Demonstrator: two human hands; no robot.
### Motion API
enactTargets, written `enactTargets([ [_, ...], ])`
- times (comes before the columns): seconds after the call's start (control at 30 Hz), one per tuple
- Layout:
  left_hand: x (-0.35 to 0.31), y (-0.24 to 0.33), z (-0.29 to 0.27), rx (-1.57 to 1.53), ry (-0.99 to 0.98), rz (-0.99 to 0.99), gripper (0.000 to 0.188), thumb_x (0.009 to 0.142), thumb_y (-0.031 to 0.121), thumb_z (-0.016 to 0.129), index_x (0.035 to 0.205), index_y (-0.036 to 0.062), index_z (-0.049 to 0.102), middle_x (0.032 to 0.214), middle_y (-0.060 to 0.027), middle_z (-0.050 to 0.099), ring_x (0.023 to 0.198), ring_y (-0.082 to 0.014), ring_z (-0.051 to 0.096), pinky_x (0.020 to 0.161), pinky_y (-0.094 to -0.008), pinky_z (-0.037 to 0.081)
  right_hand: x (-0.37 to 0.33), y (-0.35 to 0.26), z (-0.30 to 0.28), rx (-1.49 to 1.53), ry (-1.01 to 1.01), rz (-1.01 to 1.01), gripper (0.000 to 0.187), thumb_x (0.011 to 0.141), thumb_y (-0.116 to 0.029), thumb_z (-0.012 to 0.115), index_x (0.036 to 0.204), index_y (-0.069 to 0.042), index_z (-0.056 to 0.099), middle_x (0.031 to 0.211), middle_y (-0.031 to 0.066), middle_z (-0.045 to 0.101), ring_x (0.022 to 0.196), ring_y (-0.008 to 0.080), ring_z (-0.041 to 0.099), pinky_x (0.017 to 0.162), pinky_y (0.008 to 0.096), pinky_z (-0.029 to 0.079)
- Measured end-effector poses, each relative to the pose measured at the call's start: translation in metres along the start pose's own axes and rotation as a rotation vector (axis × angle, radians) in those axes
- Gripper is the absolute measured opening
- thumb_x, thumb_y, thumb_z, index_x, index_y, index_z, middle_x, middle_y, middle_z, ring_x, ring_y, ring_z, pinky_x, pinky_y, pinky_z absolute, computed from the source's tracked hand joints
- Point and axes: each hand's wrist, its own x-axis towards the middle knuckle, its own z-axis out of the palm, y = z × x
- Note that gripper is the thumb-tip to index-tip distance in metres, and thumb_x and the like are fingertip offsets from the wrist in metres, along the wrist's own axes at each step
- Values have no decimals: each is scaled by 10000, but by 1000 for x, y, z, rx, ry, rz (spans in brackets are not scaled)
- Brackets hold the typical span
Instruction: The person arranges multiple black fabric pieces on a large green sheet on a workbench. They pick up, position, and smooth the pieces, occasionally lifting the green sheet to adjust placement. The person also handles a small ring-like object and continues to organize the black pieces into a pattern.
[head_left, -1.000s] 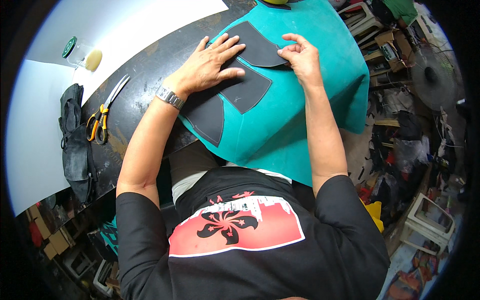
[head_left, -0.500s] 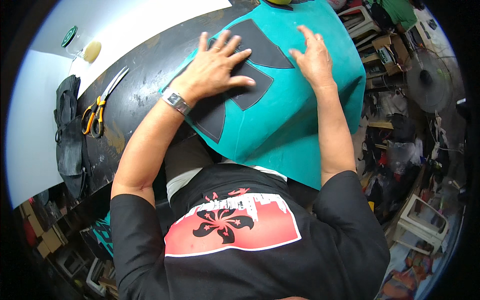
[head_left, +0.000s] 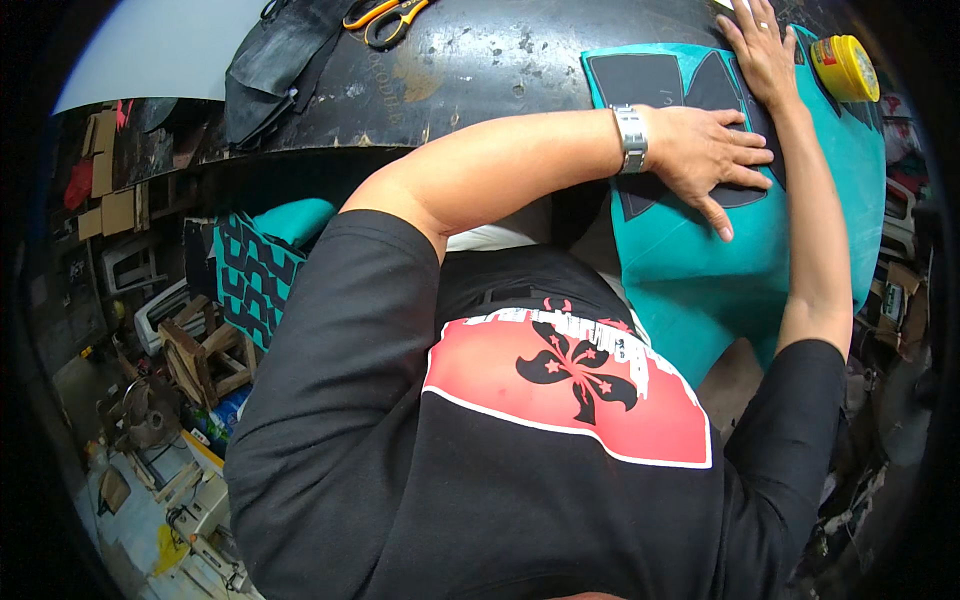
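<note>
A teal sheet [head_left: 680,245] lies over the table's edge, its near part hanging down. Several flat black cut pieces [head_left: 637,80] with pale outlines rest on it. My left hand [head_left: 705,150], wearing a metal watch, lies flat across these pieces with fingers spread. Farther off, my right hand [head_left: 765,60] rests with fingers stretched out at the pieces' far right; a ring shows on one finger. Neither hand grips anything. Just right of that hand stands a yellow tub [head_left: 845,68] on the sheet.
Orange-handled scissors [head_left: 390,20] lie on the dark table [head_left: 480,75] at the far left, beside a pile of black material [head_left: 280,70]. Below left are a teal piece with black shapes [head_left: 250,275] and a wooden frame [head_left: 205,350]. Clutter fills the floor.
The view has swung left, bringing the table's left underside into sight. My right hand has come down toward the sheet's far side. My left hand stays spread over the black pieces.
</note>
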Motion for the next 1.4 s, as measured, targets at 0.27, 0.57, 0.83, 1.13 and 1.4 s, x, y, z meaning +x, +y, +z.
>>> enactTargets([
  [0.27,19,-126,-14,-1595,461,-457,463,919,367,681,1264,61,642,1116,-100,711,1098,-170,635,922,-324,510,10,14,19,24,324,-46,496,906,-327,564,1303,-32,528,1346,169,506,1276,354,428,1088,505,306],
  [0.57,-59,-215,-4,-1159,1488,-907,359,982,223,587,1278,20,560,1037,-118,682,922,-216,668,707,-336,575,4,0,7,38,589,109,471,898,-262,551,1305,-24,566,1233,161,616,1188,321,552,987,474,411],
  [0.83,-45,-213,4,-986,1380,-883,321,991,179,572,1260,5,550,978,-124,680,834,-216,680,633,-326,586,-25,-185,-99,1249,587,-132,384,826,-102,656,1187,16,603,853,171,670,796,295,651,776,390,511],
  [1.13,-44,-207,-6,-881,1366,-887,307,985,174,580,1237,1,562,962,-122,683,816,-210,678,630,-323,583,-78,-280,-168,977,698,-473,677,759,-413,766,1382,-291,532,1184,41,600,1153,242,531,957,447,346],
  [1.4,-47,-194,-9,-835,1350,-896,294,979,170,587,1216,-3,573,947,-121,685,800,-204,677,626,-320,580,-67,-276,-151,838,759,-411,539,836,-309,684,1357,-251,559,1162,70,616,1134,262,544,952,578,292],
])
